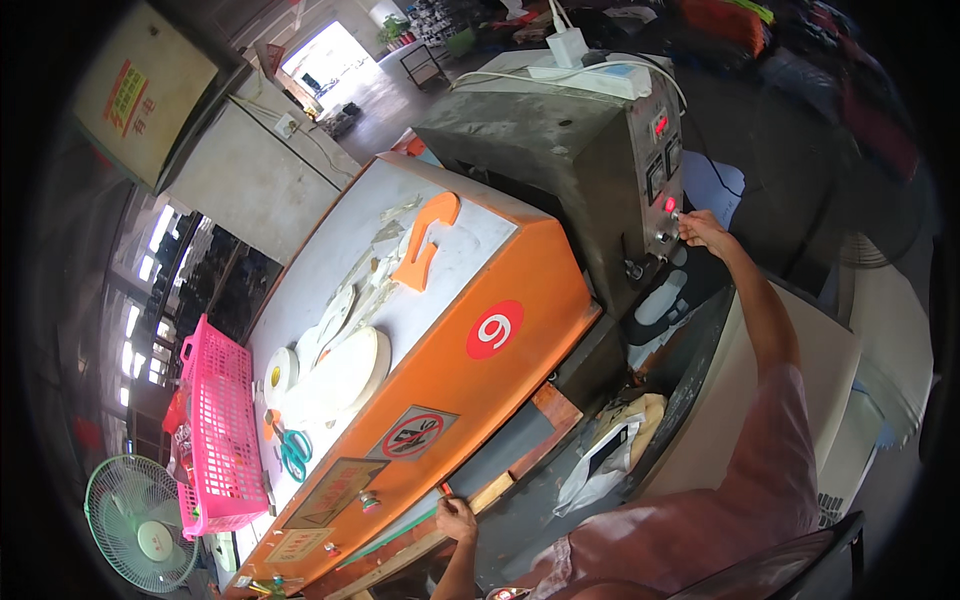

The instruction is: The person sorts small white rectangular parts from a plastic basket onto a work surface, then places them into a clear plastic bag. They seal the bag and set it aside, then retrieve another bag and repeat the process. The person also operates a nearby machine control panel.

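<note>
My right hand [704, 230] reaches out to the grey metal control box [560, 140]. Its fingers close on a small knob [676, 214] on the front panel, beside a lit red lamp [670, 204] and a red digital display [660, 125]. Down at the lower middle, my left hand [457, 520] is curled closed by the front opening of the orange machine [545, 270]. A small red bit shows at its thumb; what the fingers hold, if anything, is hidden. A wooden strip [487, 495] runs beside this hand.
On the machine's white top lie an orange hook-shaped piece [427, 245], white rolls [365, 365] and teal-handled scissors [295, 452]. A pink basket [222, 430] stands at the left, near a green fan [150, 530]. White packaging [600, 465] lies right of the opening. Cables cross the control box.
</note>
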`<state>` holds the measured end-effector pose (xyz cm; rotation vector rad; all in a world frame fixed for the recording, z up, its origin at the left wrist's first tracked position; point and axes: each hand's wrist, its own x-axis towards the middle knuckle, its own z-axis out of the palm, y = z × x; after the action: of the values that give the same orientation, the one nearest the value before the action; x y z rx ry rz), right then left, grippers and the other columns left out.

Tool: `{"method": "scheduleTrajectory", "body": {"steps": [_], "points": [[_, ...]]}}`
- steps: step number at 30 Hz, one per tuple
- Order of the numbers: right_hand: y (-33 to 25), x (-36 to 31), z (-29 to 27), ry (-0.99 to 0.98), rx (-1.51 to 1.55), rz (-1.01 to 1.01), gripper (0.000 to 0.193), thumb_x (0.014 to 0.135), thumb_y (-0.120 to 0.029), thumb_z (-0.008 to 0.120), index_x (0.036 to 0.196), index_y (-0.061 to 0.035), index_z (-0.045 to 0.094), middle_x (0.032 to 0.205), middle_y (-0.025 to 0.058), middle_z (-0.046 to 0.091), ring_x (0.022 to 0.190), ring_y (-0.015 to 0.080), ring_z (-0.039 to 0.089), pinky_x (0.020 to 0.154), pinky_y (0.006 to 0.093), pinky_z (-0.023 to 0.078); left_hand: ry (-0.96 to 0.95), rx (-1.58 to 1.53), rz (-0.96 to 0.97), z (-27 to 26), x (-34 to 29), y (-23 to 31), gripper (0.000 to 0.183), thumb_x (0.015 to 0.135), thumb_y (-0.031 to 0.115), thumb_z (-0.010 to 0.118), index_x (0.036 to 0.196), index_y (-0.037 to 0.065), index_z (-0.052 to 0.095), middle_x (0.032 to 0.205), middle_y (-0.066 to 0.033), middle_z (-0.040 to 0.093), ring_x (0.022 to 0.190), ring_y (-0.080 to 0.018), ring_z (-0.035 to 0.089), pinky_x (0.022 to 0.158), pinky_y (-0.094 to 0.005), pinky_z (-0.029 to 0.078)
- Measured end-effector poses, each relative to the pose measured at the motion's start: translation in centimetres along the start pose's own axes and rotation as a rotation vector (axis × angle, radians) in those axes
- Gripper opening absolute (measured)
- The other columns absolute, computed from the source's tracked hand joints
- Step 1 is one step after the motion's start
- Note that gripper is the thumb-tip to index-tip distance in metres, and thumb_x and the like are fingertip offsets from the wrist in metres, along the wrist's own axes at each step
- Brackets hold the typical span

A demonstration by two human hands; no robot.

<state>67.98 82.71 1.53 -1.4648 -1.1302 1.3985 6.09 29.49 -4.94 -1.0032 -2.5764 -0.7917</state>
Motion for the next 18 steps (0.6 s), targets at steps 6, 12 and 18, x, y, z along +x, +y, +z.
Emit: {"method": "scheduleTrajectory", "body": {"steps": [6, 12, 18], "points": [[-0.7, 0.5, -0.5, 0.003, -0.124, -0.002, 0.031, 0.103, -0.031, 0.065, 0.092, -0.0020, 0.069, 0.081, 0.0040, 0.067, 0.068, 0.0110, 0.062, 0.061, 0.0248, 0.051, -0.056, 0.034, -0.017, -0.4, -0.1, 0.2, 0.018, 0.090, 0.018, 0.058, 0.085, 0.002, 0.064, 0.077, -0.0243, 0.066, 0.071, -0.0447, 0.063, 0.066, -0.0517, 0.048], [0.5, 1.1, -0.7, -0.003, -0.117, -0.091, 0.031, 0.102, -0.030, 0.067, 0.091, -0.0009, 0.068, 0.077, 0.0039, 0.067, 0.063, 0.0103, 0.061, 0.056, 0.0234, 0.049, -0.018, 0.070, 0.025, 0.2, 0.0, -0.7, 0.020, 0.090, 0.021, 0.059, 0.085, 0.002, 0.065, 0.076, -0.0228, 0.066, 0.071, -0.0433, 0.064, 0.066, -0.0527, 0.049], [1.0, 1.6, -0.5, 0.072, -0.185, -0.217, 0.021, 0.099, -0.019, 0.071, 0.087, -0.0017, 0.067, 0.073, 0.0038, 0.066, 0.057, 0.0106, 0.060, 0.051, 0.0249, 0.048, -0.027, -0.007, 0.018, 0.4, -0.1, -1.2, 0.019, 0.093, 0.019, 0.058, 0.086, 0.002, 0.067, 0.077, -0.0232, 0.067, 0.069, -0.0410, 0.065, 0.065, -0.0498, 0.049]]}}
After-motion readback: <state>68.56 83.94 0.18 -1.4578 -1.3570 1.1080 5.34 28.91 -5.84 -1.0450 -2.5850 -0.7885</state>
